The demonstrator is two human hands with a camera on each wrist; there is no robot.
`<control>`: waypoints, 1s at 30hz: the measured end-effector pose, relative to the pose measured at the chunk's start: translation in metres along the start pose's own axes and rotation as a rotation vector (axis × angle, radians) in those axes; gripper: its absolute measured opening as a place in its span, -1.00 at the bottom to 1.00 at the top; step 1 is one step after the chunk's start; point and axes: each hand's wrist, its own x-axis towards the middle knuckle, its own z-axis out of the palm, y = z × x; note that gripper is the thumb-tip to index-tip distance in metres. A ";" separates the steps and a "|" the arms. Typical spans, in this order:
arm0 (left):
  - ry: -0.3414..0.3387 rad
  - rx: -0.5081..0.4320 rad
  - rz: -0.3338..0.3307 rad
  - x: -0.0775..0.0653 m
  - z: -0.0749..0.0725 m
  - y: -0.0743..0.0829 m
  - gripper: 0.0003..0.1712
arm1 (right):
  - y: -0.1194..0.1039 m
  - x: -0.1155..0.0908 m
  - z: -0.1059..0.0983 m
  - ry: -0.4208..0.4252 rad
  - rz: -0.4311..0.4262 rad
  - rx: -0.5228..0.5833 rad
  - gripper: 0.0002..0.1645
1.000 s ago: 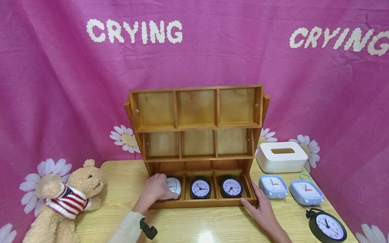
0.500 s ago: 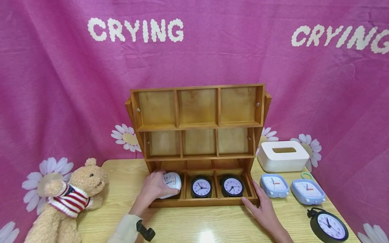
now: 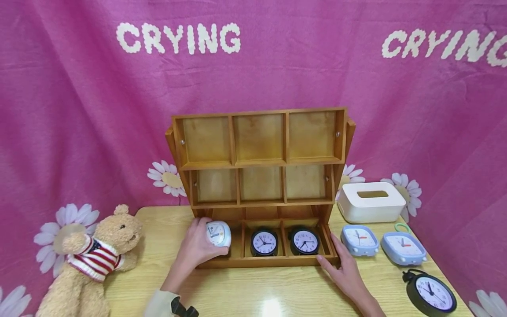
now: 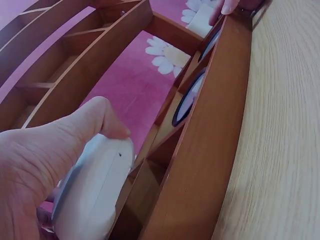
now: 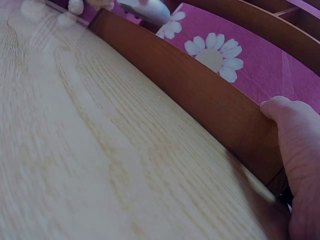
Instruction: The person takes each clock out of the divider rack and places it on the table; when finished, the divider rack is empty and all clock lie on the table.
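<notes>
In the head view my left hand (image 3: 198, 242) grips a small white and pale blue alarm clock (image 3: 219, 234) by its sides. The clock is raised at the bottom-left compartment of a wooden three-tier shelf (image 3: 269, 263). Seen from the left wrist, my thumb presses on the clock's white casing (image 4: 95, 187), above the rim of the compartment. My right hand (image 3: 343, 268) holds the shelf's lower right corner, thumb on the front board (image 5: 200, 100) and fingers along the side. Two round black alarm clocks, one in the middle (image 3: 264, 242) and one at the right (image 3: 304, 241), stand in the bottom row.
Right of the shelf lie two blue alarm clocks (image 3: 359, 240) (image 3: 404, 248) and a black one (image 3: 431, 293). Behind them stands a white tissue box (image 3: 371, 202). A teddy bear (image 3: 95, 264) in a striped sweater leans at the left. A pink curtain (image 3: 277, 79) hangs behind.
My left hand has lifted the white and pale blue clock up and slightly left, baring part of the compartment floor. My right hand stays on the shelf corner.
</notes>
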 end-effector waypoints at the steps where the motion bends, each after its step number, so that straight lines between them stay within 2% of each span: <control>1: 0.006 0.000 0.000 -0.001 -0.001 -0.002 0.10 | 0.000 0.000 0.000 0.000 -0.001 0.000 0.00; 8: 0.096 -0.050 -0.009 -0.021 -0.002 -0.019 0.06 | 0.004 0.000 0.000 0.007 -0.004 -0.016 0.00; 12: 0.142 -0.108 -0.095 -0.032 -0.003 -0.029 0.09 | 0.005 -0.001 0.000 0.009 0.007 -0.017 0.01; 17: 0.179 -0.128 -0.200 -0.040 -0.011 -0.042 0.14 | 0.006 -0.001 0.000 0.006 0.013 -0.015 0.01; 23: 0.249 -0.165 -0.269 -0.040 -0.022 -0.062 0.08 | 0.007 0.000 0.000 0.004 0.012 -0.012 0.01; 30: 0.311 -0.214 -0.291 -0.030 -0.022 -0.084 0.09 | 0.005 0.002 0.001 0.003 0.014 -0.004 0.03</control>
